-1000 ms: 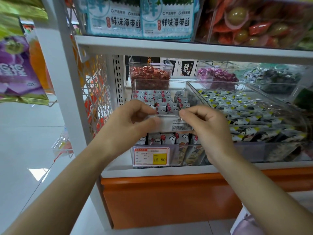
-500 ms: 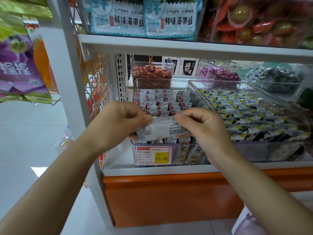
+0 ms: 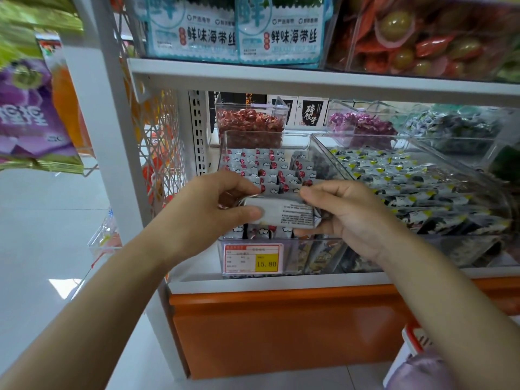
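Shop aisle, pretty bright. White metal shelving upright (image 3: 112,153) on the left, white shelf board (image 3: 309,80) up top, glossy orange base panel (image 3: 281,333) down low. Wire mesh rack (image 3: 163,136) hooked on the side, perforated strip (image 3: 198,130) at the back. Pale shiny floor tiles (image 3: 42,243) with a patch of reflected light (image 3: 60,287), kinda washed out

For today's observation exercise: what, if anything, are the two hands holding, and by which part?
One silver snack packet, held between both hands: the left hand pinches its left end, and the right hand pinches its right end.
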Motion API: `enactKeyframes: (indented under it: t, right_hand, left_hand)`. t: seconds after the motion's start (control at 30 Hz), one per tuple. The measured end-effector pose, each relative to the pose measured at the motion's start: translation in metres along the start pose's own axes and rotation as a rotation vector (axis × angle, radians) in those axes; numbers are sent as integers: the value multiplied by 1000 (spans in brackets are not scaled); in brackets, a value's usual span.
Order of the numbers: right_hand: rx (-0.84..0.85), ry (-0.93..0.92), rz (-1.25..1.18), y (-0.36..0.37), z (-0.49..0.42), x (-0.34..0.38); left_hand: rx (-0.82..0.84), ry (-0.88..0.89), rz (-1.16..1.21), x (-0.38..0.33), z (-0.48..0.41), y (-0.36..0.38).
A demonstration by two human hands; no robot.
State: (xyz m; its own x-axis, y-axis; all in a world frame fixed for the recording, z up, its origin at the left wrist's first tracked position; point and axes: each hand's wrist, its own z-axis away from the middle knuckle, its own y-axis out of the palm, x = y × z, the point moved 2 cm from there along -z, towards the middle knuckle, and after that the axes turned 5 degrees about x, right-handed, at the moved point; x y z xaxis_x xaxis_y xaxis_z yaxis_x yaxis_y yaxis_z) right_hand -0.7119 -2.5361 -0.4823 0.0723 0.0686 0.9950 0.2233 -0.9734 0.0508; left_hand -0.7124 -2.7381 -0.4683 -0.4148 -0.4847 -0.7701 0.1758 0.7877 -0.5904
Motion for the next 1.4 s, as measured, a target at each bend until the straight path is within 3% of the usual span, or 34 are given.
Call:
enactKeyframes:
  t: [0.3, 0.53, 0.63, 0.73, 0.83, 0.93, 1.07, 1.17, 1.4]
  right_hand:
    - [29, 102, -93, -4, 1, -3]
    - [80, -120, -117, 1, 1, -2]
    - [-14, -237, 154, 5, 3, -2]
    - [-127, -299, 238, 9, 1, 1]
    - [-317, -334, 330, 4, -14, 8]
    - [-406, -323, 445, 4, -38, 13]
    - [-305, -346, 749, 23, -78, 16]
    - [-217, -363, 984, 41, -104, 13]
    - [184, -229, 1382, 65, -134, 3]
  left_hand:
    - [42, 19, 16, 0, 0, 6]
    - [-165, 22, 22, 1, -3, 0]
    - [-226, 26, 32, 2, -5, 0]
    - [-316, 64, 74, 4, -8, -3]
    - [-375, 74, -212, 15, -12, -12]
    - [-197, -3, -448, 32, -15, -8]
    - [-6, -84, -458, 44, -15, 3]
    - [17, -89, -449, 44, -16, 3]
    - [76, -83, -393, 42, -16, -4]
